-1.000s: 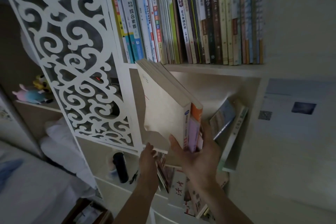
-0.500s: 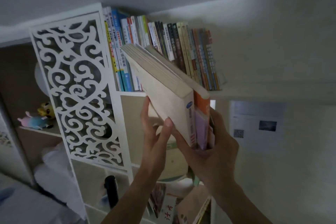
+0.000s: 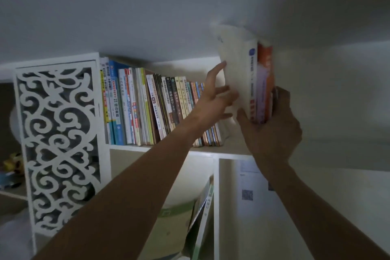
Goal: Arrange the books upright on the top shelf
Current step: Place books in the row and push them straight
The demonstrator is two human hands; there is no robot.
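My right hand (image 3: 272,126) grips the lower end of a stack of books (image 3: 251,78), a thick cream one with a white spine and an orange and purple one beside it. The stack stands upright above the right end of the top shelf (image 3: 228,148), its top near the ceiling. My left hand (image 3: 215,97) rests flat with spread fingers against the cream cover on the stack's left side. A row of upright books (image 3: 147,110) fills the shelf from the left and leans slightly at its right end.
A white carved scroll panel (image 3: 59,143) stands left of the book row. Below the top shelf a compartment holds a leaning green-edged book (image 3: 202,213) and a pale box. A sheet with a QR code (image 3: 247,194) hangs on the wall at the right.
The stack went from tilted below the shelf to upright at the top shelf's right end. Both hands rose with it, and my view tipped upward toward the ceiling.
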